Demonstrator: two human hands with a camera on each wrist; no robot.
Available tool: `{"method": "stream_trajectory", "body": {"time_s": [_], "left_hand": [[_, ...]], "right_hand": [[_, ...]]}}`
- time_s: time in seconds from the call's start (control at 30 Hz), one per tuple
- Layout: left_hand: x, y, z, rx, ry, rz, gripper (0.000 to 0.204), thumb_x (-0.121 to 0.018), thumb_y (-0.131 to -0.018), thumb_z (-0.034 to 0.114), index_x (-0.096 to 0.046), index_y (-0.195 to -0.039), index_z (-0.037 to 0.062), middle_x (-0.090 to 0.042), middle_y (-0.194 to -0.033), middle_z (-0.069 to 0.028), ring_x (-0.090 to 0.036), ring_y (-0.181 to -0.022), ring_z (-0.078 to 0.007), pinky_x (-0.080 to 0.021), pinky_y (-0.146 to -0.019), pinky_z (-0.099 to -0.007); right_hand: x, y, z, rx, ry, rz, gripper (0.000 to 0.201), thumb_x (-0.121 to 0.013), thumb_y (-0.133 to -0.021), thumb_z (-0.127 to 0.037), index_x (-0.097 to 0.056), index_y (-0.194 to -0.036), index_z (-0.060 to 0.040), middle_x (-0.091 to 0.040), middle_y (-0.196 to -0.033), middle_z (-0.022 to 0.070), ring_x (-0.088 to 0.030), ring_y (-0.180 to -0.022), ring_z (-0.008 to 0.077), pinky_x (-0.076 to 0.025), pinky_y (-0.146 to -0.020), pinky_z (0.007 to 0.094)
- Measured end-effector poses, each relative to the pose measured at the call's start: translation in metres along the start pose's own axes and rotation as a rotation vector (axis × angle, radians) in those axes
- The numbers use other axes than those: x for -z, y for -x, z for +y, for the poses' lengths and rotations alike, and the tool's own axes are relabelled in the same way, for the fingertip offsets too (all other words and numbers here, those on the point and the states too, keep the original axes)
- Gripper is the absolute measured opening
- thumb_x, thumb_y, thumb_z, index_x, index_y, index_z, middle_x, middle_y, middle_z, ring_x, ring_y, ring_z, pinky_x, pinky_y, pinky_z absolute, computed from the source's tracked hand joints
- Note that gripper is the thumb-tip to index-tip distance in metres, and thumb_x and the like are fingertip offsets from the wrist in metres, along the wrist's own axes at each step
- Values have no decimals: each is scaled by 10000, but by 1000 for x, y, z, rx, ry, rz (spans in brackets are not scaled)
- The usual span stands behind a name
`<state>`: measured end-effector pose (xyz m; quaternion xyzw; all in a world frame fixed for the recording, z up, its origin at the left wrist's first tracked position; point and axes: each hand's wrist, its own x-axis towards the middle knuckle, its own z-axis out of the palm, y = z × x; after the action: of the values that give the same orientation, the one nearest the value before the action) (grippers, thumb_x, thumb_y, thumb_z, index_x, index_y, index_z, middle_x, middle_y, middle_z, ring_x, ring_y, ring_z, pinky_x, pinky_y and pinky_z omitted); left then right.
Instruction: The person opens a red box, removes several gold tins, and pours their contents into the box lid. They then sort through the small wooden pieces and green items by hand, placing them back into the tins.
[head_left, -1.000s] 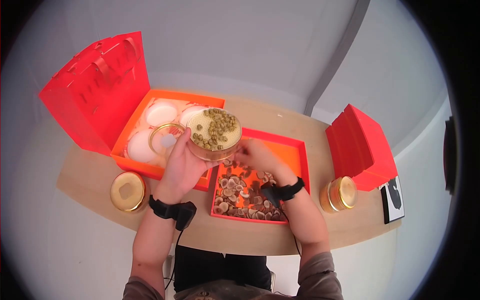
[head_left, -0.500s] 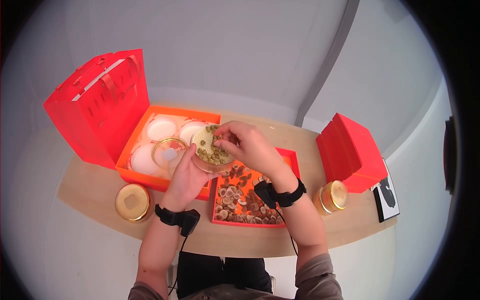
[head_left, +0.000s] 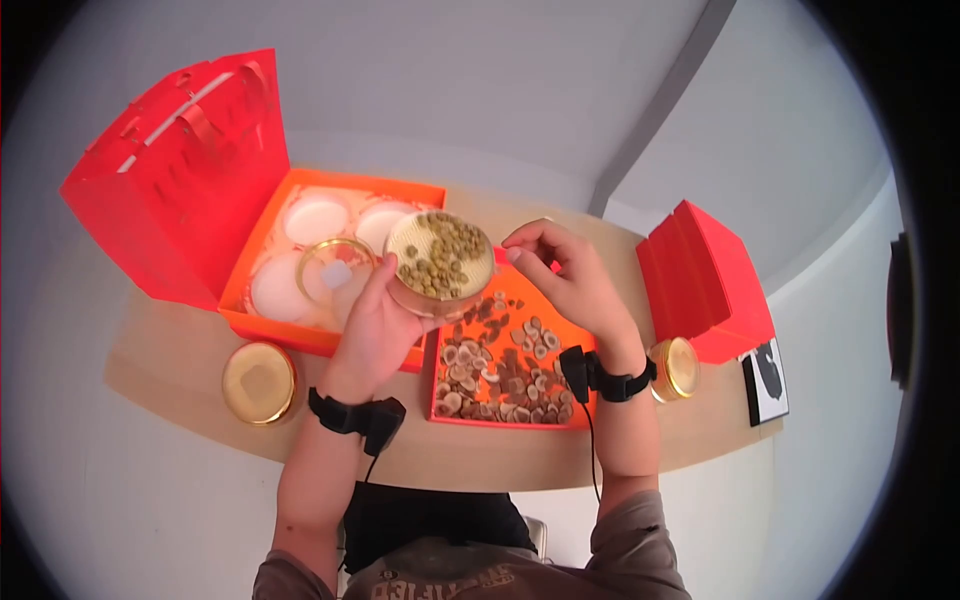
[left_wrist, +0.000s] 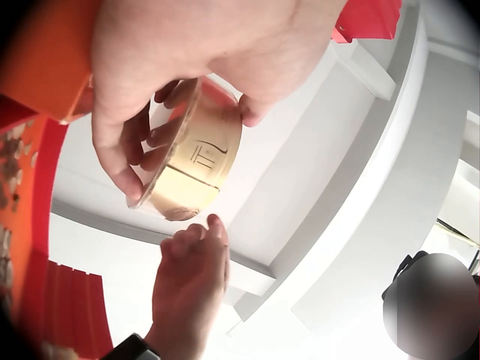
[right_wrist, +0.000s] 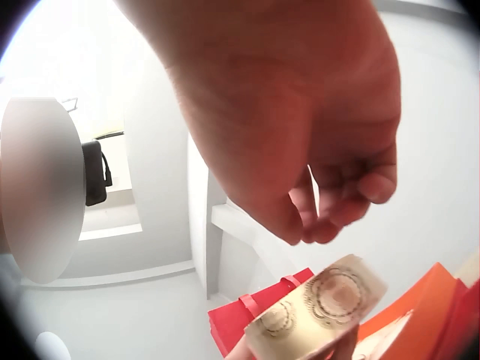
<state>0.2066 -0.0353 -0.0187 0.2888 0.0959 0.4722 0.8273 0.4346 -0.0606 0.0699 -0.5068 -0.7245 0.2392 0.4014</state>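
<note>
My left hand (head_left: pixel 372 330) holds up a round gold-labelled tub (head_left: pixel 440 305), thumb on the near rim and fingers beneath. Coiled greenish-brown pellets (head_left: pixel 455 245) lie on its cream patterned surface, bunched toward the right. In the left wrist view the tub (left_wrist: pixel 201 154) is tilted, its gold label showing. Just right of it hovers my right hand (head_left: pixel 572 275), apart from the tub, fingers loosely curled and nothing visible between them. Under the tub and right hand sits a red-rimmed orange tray (head_left: pixel 570 322) with many dried brown slices (head_left: pixel 505 385).
A gold-rimmed clear lid (head_left: pixel 335 242) lies in an orange box (head_left: pixel 255 262) with round recesses. Behind it stands a red gift bag (head_left: pixel 190 190). Gold-topped jars stand left (head_left: pixel 258 383) and right (head_left: pixel 677 368). A red box (head_left: pixel 705 285) and a black-and-white picture (head_left: pixel 767 385) are far right.
My right hand went from beside the tub, over the tray, up to the pellets with its fingertips, then drew off to the right. The left hand keeps holding the tub.
</note>
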Motion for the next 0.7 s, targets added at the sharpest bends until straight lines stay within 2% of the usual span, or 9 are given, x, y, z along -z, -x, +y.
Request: {"method": "stream_trajectory", "body": {"time_s": [0.07, 0.1, 0.17, 0.2, 0.23, 0.33, 0.43, 0.57, 0.7], "left_hand": [[3, -1, -1, -14, -18, 1, 593, -386, -1092, 448, -352, -1532, 52, -462, -1549, -154, -464, -1427, -332, -419, -1124, -574], [3, 0, -1, 8, -14, 4, 593, -386, -1092, 448, -352, -1532, 52, -462, -1549, -154, -464, -1427, -332, -419, -1124, -574], [2, 0, 0, -15, -42, 54, 593, -399, -1087, 454, -344, -1538, 72, -446, -1556, -154, -457, -1429, -333, -424, -1116, -564], [6, -1, -2, -25, -37, 49, 592, -407, -1085, 456, -336, -1544, 88, -431, -1562, -156, -451, -1431, -335, -426, -1111, -555], [6, -1, -3, -18, -41, 51, 592, -407, -1085, 456, -336, -1544, 88, -431, -1562, -156, -451, -1431, -335, -426, -1111, -555], [5, 0, -1, -19, -46, 57, 598, -406, -1086, 463, -337, -1542, 84, -428, -1564, -162, -447, -1433, -338, -417, -1118, -558], [7, 0, -1, -15, -30, 67, 608, -411, -1085, 475, -337, -1544, 83, -425, -1567, -161, -438, -1439, -340, -404, -1131, -562], [8, -1, -2, -8, -29, 58, 617, -419, -1081, 487, -342, -1545, 88, -428, -1565, -161, -434, -1441, -341, -393, -1138, -571], [1, 0, -2, -16, -61, 97, 615, -424, -1076, 495, -350, -1544, 103, -432, -1562, -156, -439, -1436, -346, -397, -1133, -574]], "right_hand": [[4, 6, 6, -207, 145, -199, 170, -656, -994, -126, -684, -1127, -23, -713, -868, 31, -606, -740, 60, -492, -682, 246], [3, 7, 18, -229, 140, -193, 170, -656, -994, -126, -684, -1127, -23, -713, -868, 31, -606, -740, 60, -492, -682, 246], [-12, 8, 57, -371, 61, -533, 208, -662, -992, -148, -666, -1170, -42, -728, -910, 32, -655, -796, 94, -513, -710, 274], [-22, 12, 69, -297, 67, -585, 245, -693, -969, -186, -657, -1175, -59, -728, -944, 40, -682, -859, 143, -526, -749, 320], [-27, 13, 77, -301, 60, -582, 245, -693, -969, -186, -657, -1175, -59, -728, -944, 40, -682, -859, 143, -526, -749, 320], [-48, 4, 69, -350, 290, -815, 332, -750, -914, -254, -663, -1169, -60, -718, -952, 75, -682, -911, 180, -531, -812, 354], [-73, 8, 101, -239, 243, -790, 369, -760, -903, -272, -661, -1187, -60, -721, -945, 69, -683, -888, 189, -534, -790, 355], [-87, 8, 95, -261, 183, -819, 331, -767, -890, -279, -684, -1120, -55, -724, -904, 81, -690, -847, 205, -538, -758, 359], [-87, 8, 88, -248, 311, -801, 243, -762, -877, -261, -715, -1014, -66, -727, -841, 92, -705, -801, 219, -542, -730, 370]]}}
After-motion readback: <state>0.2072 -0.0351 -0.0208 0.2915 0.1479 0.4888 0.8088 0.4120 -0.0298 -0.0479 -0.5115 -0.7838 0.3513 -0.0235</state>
